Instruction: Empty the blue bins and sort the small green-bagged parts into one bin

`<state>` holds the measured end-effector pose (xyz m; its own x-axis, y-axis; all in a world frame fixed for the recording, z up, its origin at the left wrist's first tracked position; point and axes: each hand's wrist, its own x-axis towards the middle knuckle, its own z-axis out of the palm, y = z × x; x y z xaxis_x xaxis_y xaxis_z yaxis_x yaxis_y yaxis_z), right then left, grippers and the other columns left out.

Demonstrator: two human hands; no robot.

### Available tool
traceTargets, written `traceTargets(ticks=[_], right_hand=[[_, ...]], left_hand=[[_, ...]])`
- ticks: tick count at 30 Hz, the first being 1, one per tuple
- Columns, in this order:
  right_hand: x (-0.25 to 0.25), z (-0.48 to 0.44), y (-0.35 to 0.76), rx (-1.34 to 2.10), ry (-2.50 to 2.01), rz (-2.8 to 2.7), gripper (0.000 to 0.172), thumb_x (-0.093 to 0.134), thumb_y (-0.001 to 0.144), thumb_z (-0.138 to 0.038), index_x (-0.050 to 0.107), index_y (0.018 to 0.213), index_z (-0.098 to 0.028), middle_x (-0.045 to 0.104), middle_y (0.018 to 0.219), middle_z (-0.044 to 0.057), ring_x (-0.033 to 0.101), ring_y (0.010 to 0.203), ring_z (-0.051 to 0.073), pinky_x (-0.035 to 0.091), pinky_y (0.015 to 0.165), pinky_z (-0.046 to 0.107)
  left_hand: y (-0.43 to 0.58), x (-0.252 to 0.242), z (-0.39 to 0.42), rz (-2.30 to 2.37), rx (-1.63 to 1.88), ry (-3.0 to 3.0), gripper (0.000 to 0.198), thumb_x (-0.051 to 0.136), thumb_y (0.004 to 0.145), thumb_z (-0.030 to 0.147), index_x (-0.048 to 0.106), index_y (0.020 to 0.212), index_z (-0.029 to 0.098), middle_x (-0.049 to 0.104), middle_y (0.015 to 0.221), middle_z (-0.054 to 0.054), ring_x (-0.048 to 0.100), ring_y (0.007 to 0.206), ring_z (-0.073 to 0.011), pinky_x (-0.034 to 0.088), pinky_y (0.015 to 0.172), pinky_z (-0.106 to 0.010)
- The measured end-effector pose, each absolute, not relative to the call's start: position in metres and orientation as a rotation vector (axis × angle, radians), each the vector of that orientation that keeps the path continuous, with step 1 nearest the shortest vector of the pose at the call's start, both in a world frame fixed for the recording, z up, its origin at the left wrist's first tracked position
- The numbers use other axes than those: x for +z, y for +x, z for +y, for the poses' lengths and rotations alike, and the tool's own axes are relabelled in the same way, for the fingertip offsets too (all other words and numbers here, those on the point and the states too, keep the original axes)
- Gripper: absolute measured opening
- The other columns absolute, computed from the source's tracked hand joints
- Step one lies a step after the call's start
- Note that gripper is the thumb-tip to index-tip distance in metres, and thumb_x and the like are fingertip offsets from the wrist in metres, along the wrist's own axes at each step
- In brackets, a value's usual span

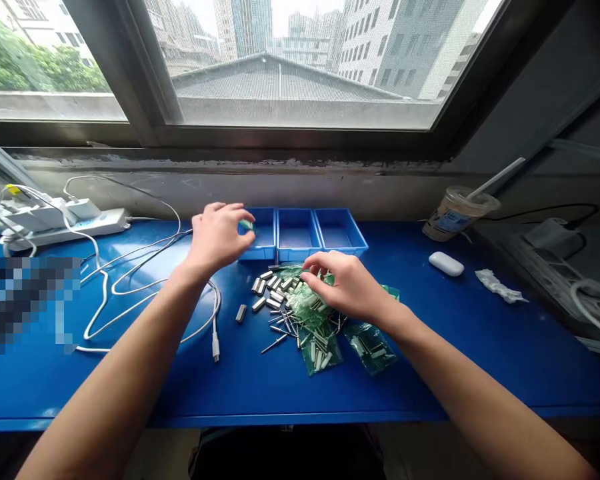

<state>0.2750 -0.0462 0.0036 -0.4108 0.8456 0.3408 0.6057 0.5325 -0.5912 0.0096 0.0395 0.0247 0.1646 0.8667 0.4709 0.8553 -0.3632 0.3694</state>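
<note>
Fingers [321,259] half-curled, right hand [353,284] hangs over green packets [371,348].

the tabletop [260,393] is deep blue, and the bins [290,255] are blue as well. the plastic bags [371,348] are see-through green; the metal spacers [241,313] and blind rivets [275,343] are silver-grey. the charging cable [101,300], earbud case [446,264] and crumpled tissue [500,285] are white, the power strip [95,225] white, the cup [436,223] brownish with a blue label [454,221].
</note>
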Motion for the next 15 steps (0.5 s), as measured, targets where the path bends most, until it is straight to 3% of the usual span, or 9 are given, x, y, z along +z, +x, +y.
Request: traceTargets(ticks=[2, 4, 9, 13, 15], right_hand=[[0.004, -0.046, 0.275, 0.403, -1.138, -2.169, 0.009, 0.065, 0.1, -0.025, 0.071, 0.102, -0.018, 0.075, 0.095, 0.007, 0.065, 0.091, 0.023, 0.051, 0.079, 0.039], [0.003, -0.045, 0.276, 0.336, -1.142, -2.182, 0.009, 0.064, 0.099, -0.019, 0.071, 0.104, -0.017, 0.076, 0.1, 0.008, 0.063, 0.095, 0.025, 0.051, 0.081, 0.041], [-0.002, -0.042, 0.276, 0.191, -1.271, -2.242, 0.014, 0.068, 0.098, -0.019, 0.075, 0.109, -0.015, 0.077, 0.111, 0.01, 0.064, 0.1, 0.029, 0.054, 0.083, 0.044], [-0.009, -0.037, 0.268, 0.058, -1.303, -2.284, 0.021, 0.069, 0.1, -0.02, 0.078, 0.117, -0.014, 0.079, 0.117, 0.008, 0.067, 0.101, 0.028, 0.058, 0.085, 0.044], [-0.011, -0.035, 0.263, 0.006, -1.311, -2.329, 0.026, 0.067, 0.1, -0.017, 0.078, 0.123, -0.013, 0.078, 0.121, 0.008, 0.069, 0.103, 0.03, 0.058, 0.088, 0.046]], left_hand=[[0.007, 0.019, 0.036, 1.793, 0.845, 2.406, 0.029, 0.067, 0.087, 0.028, 0.078, 0.114, 0.027, 0.068, 0.144, -0.008, 0.05, 0.142, -0.0442, 0.039, 0.113, -0.067], [0.005, 0.016, 0.03, 1.755, 0.836, 2.409, 0.033, 0.063, 0.089, 0.029, 0.076, 0.119, 0.025, 0.069, 0.14, -0.009, 0.056, 0.136, -0.0395, 0.045, 0.113, -0.06], [0.006, 0.019, 0.015, 1.698, 0.786, 2.403, 0.032, 0.06, 0.093, 0.041, 0.075, 0.114, 0.023, 0.069, 0.13, -0.011, 0.061, 0.127, -0.0357, 0.048, 0.112, -0.053], [0.011, 0.021, 0.01, 1.819, 0.659, 2.277, 0.052, 0.059, 0.095, 0.062, 0.071, 0.127, 0.023, 0.06, 0.144, -0.012, 0.061, 0.13, -0.0347, 0.049, 0.112, -0.05], [0.014, 0.021, 0.01, 1.83, 0.585, 2.252, 0.046, 0.056, 0.098, 0.061, 0.073, 0.116, 0.023, 0.064, 0.138, -0.01, 0.064, 0.125, -0.0335, 0.051, 0.108, -0.049]])
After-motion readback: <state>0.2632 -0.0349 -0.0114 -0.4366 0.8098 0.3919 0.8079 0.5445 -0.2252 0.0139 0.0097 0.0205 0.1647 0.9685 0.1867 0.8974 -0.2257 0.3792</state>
